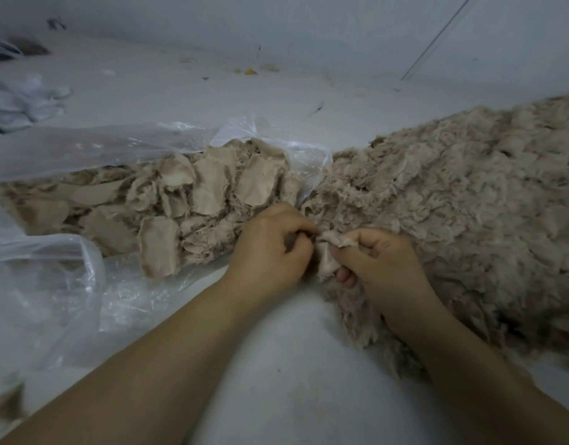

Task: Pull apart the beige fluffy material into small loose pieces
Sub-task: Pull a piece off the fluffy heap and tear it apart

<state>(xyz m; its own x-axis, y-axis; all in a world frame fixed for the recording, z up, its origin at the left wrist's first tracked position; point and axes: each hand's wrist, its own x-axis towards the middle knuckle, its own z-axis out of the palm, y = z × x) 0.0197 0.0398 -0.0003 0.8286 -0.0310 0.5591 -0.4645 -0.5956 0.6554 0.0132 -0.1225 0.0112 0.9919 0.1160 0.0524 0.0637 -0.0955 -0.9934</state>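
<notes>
From the head camera, the beige fluffy material (453, 200) lay as one long heap on the pale floor (276, 396), its length running from near the hands up to the right edge. Both hands met at its near-left end: the left hand (270, 248) and right hand (379, 268) each had fingers curled, pinching one small piece (328, 252) (its edges partly hidden). Left of them, one clear plastic bag (84, 149) held many flat fabric scraps (167, 200), too many to count.

No readable text, label or number anywhere.
</notes>
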